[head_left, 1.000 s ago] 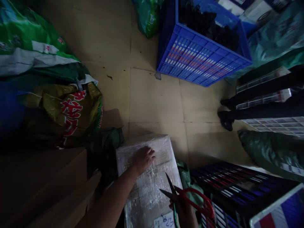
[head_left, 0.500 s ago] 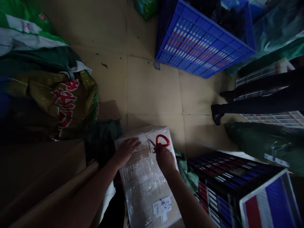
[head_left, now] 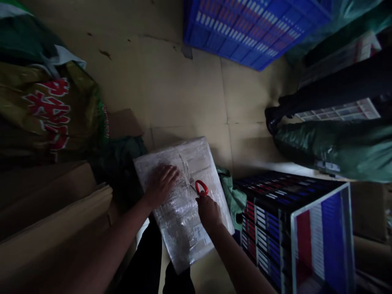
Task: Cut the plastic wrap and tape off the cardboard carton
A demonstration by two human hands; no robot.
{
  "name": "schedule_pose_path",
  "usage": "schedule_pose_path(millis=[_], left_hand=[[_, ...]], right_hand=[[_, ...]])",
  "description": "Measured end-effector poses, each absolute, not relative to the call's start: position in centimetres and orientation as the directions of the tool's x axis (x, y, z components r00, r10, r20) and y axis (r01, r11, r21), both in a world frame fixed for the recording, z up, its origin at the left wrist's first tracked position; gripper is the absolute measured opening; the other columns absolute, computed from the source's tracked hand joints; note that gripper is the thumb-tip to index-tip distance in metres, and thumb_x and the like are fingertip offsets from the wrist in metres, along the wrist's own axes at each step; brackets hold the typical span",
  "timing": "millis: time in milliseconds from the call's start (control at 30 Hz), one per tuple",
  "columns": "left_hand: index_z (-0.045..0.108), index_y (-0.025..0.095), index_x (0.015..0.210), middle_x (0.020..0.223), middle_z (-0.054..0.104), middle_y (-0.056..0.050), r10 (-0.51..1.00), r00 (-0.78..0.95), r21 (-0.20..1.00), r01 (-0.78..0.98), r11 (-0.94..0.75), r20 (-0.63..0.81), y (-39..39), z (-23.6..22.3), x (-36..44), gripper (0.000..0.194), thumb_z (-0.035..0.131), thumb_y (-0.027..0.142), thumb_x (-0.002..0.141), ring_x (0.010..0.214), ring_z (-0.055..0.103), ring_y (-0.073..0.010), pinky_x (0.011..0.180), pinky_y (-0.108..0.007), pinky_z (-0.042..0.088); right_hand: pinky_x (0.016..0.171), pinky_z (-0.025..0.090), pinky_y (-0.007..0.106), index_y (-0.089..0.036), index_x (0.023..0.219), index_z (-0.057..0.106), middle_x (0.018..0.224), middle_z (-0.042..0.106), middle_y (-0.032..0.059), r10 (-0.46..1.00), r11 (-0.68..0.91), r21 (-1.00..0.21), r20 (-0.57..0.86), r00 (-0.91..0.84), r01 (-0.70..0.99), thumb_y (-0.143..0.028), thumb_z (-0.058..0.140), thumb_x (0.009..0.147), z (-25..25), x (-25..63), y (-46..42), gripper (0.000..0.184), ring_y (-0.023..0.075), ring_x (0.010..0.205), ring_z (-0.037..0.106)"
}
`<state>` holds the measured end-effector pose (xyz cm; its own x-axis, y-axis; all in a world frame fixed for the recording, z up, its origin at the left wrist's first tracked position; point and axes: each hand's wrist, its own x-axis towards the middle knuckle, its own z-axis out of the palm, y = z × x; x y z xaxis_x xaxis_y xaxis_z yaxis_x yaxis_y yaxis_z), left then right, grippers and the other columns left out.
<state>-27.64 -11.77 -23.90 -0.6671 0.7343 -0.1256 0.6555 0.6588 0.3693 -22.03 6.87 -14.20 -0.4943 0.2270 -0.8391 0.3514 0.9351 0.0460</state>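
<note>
A cardboard parcel wrapped in clear stretch film (head_left: pixel 186 163) lies tilted in front of me, with a white label (head_left: pixel 202 234) near its lower edge. My left hand (head_left: pixel 161 185) rests flat on the film, fingers spread. My right hand (head_left: pixel 208 212) sits at the parcel's right side, closed around red-handled scissors (head_left: pixel 201 188). Their red loop shows above my knuckles, and the blades lie against the film, mostly hidden by the hand.
A blue plastic crate (head_left: pixel 241 28) stands on the tiled floor ahead. Printed woven sacks (head_left: pixel 49 106) and flattened cardboard (head_left: pixel 45 220) lie left. A person's black-trousered legs (head_left: pixel 333 90) and a green bag (head_left: pixel 333 149) are right. Stacked crates (head_left: pixel 263 228) stand at lower right.
The parcel has turned at an angle, and more floor shows below it. The scissors have moved left with my right hand, closer to my left hand. The whole scene has shifted up in view.
</note>
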Motion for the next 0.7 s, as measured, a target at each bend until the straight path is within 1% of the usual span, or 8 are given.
schedule_pose_path(millis=[67,167,333,400,467,533,600,700], left_hand=[[0.044,0.016,0.135,0.145,0.041,-0.006,0.851,-0.519,0.389,0.769,0.507,-0.082,-11.1,-24.2,-25.2,0.045,0.042,0.021,0.090,0.136,0.030,-0.0256,0.114,-0.047,0.024],[0.047,0.017,0.133,0.144,0.043,-0.005,0.927,-0.371,0.414,0.836,0.359,-0.056,-10.0,-24.5,-22.0,0.044,0.044,0.021,0.089,0.135,0.033,-0.0246,0.112,-0.045,0.027],[0.048,0.016,0.133,0.144,0.042,-0.009,0.942,-0.310,0.430,0.838,0.335,-0.129,-7.9,-24.3,-18.5,0.045,0.046,0.018,0.088,0.134,0.035,-0.0268,0.111,-0.046,0.031],[0.050,0.018,0.131,0.141,0.046,-0.008,0.966,-0.228,0.454,0.853,0.258,-0.119,-7.5,-24.0,-17.0,0.042,0.047,0.020,0.089,0.131,0.039,-0.0258,0.110,-0.045,0.032],[0.052,0.018,0.129,0.139,0.048,-0.007,0.980,-0.169,0.469,0.861,0.198,-0.105,-7.3,-23.6,-15.1,0.040,0.049,0.024,0.089,0.130,0.040,-0.0254,0.111,-0.044,0.032],[0.052,0.018,0.129,0.141,0.046,-0.008,0.974,-0.180,0.469,0.854,0.224,-0.138,-7.3,-23.1,-13.0,0.044,0.053,0.032,0.088,0.132,0.038,-0.0266,0.111,-0.044,0.031],[0.048,0.018,0.132,0.144,0.042,-0.009,0.961,-0.204,0.464,0.844,0.268,-0.184,-7.0,-22.8,-10.9,0.051,0.056,0.038,0.086,0.134,0.034,-0.0273,0.112,-0.045,0.030],[0.045,0.017,0.135,0.145,0.041,-0.007,0.975,-0.140,0.468,0.860,0.206,-0.172,-6.2,-22.7,-7.8,0.052,0.054,0.038,0.087,0.134,0.034,-0.0257,0.112,-0.047,0.028]], right_hand=[[0.072,0.050,0.030,-0.015,0.109,0.060,0.103,0.066,0.0126,0.234,0.927,0.074,-0.879,-0.415,0.367,-0.025,0.032,0.098,-14.1,-18.8,7.5,0.032,0.0219,0.087,0.066],[0.073,0.051,0.031,-0.016,0.117,0.058,0.105,0.066,0.0123,0.268,0.894,0.107,-0.906,-0.328,0.435,-0.025,0.033,0.097,-13.6,-14.1,8.3,0.033,0.0223,0.088,0.067],[0.075,0.050,0.029,-0.016,0.129,0.050,0.108,0.065,0.0115,0.327,0.816,0.132,-0.908,-0.261,0.562,-0.024,0.033,0.097,-12.4,-7.0,9.5,0.037,0.0214,0.092,0.066],[0.075,0.050,0.028,-0.018,0.130,0.048,0.112,0.064,0.0122,0.325,0.803,0.122,-0.910,-0.258,0.583,-0.023,0.031,0.097,-12.2,-4.2,9.7,0.038,0.0210,0.095,0.065],[0.075,0.050,0.028,-0.017,0.127,0.051,0.114,0.063,0.0126,0.328,0.798,0.118,-0.908,-0.261,0.592,-0.022,0.029,0.097,-12.3,-1.2,9.8,0.037,0.0208,0.095,0.065],[0.073,0.050,0.027,-0.018,0.124,0.054,0.110,0.065,0.0117,0.351,0.781,0.126,-0.899,-0.262,0.612,-0.023,0.029,0.098,-12.6,2.0,9.8,0.036,0.0207,0.093,0.066],[0.074,0.050,0.026,-0.020,0.126,0.052,0.108,0.066,0.0101,0.384,0.738,0.134,-0.890,-0.248,0.661,-0.025,0.029,0.098,-12.8,5.3,9.7,0.036,0.0196,0.093,0.066],[0.078,0.050,0.027,-0.019,0.128,0.051,0.110,0.066,0.0128,0.392,0.690,0.169,-0.905,-0.167,0.704,-0.024,0.028,0.098,-12.9,10.6,9.3,0.038,0.0201,0.098,0.065]])
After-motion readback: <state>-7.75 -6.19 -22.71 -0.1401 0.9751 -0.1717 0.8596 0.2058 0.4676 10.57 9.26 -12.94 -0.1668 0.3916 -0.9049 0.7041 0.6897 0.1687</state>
